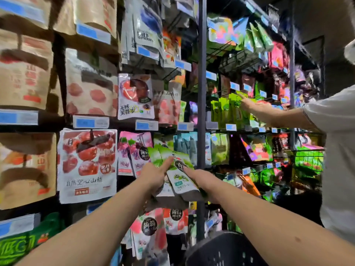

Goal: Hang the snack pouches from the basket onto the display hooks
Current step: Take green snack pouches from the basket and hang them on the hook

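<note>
Your left hand (pixel 153 175) and right hand (pixel 200 179) both hold the green snack pouches (pixel 182 160), just left of the grey pole (pixel 202 93); the black basket (pixel 221 250) sits by its foot

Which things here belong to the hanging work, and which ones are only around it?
Belong to the job: green pouches, gripped by the left hand and the right hand; black basket below.

Only around: big red pouch, grey post, blue price tags, other person's arm.
</note>
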Demonstrator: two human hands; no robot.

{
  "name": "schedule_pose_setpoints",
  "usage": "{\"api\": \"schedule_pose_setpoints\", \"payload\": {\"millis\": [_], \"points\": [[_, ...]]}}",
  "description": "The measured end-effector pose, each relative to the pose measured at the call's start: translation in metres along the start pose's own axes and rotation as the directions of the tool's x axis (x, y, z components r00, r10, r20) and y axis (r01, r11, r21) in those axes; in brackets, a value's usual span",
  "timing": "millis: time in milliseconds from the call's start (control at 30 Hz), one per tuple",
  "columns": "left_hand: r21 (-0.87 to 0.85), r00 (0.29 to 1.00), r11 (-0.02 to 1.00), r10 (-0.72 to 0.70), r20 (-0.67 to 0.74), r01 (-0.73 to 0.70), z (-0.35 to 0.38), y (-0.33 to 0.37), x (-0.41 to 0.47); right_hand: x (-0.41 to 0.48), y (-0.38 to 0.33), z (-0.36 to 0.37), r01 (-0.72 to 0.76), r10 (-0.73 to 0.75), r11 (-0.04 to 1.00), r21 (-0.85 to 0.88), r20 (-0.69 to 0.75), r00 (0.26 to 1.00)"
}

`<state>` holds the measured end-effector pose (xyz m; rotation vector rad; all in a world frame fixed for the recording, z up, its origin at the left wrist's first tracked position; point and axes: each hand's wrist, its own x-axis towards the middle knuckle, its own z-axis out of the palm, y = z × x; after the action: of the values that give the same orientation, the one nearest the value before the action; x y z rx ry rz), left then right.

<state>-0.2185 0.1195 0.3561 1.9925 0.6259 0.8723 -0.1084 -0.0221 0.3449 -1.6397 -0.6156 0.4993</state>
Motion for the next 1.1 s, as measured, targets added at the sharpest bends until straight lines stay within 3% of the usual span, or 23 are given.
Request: {"api": "schedule_pose_setpoints", "payload": {"millis": [100,167,333,433,833,1100], "points": [[0.204,0.998,0.978,0.058,-0.021,-0.052,0.01,0.005,0.028,0.036,-0.007,-0.007,0.018,-0.028,0.991,-0.136,-0.075,0.997],[0.225,0.997,0.973,0.056,-0.047,-0.044,0.019,0.008,0.049,0.056,-0.014,-0.01,0.029,-0.045,0.99,-0.137,-0.117,0.992],[0.052,0.989,0.998,0.032,-0.143,-0.025,0.043,0.011,0.101,0.122,-0.019,-0.02,0.1,-0.087,0.993,0.061,-0.197,0.977],[-0.08,0.978,0.997,-0.021,-0.209,0.005,0.055,0.005,0.12,0.143,-0.02,-0.023,0.116,-0.096,0.991,0.063,-0.253,0.963],[-0.007,0.947,1.0,-0.001,-0.323,-0.001,0.074,-0.014,0.167,0.194,-0.03,-0.035,0.309,-0.296,0.951,-0.023,-0.36,0.885],[0.007,0.922,1.0,0.002,-0.387,0.001,0.066,-0.016,0.165,0.211,-0.04,-0.037,0.295,-0.247,0.953,0.072,-0.379,0.892]]}}
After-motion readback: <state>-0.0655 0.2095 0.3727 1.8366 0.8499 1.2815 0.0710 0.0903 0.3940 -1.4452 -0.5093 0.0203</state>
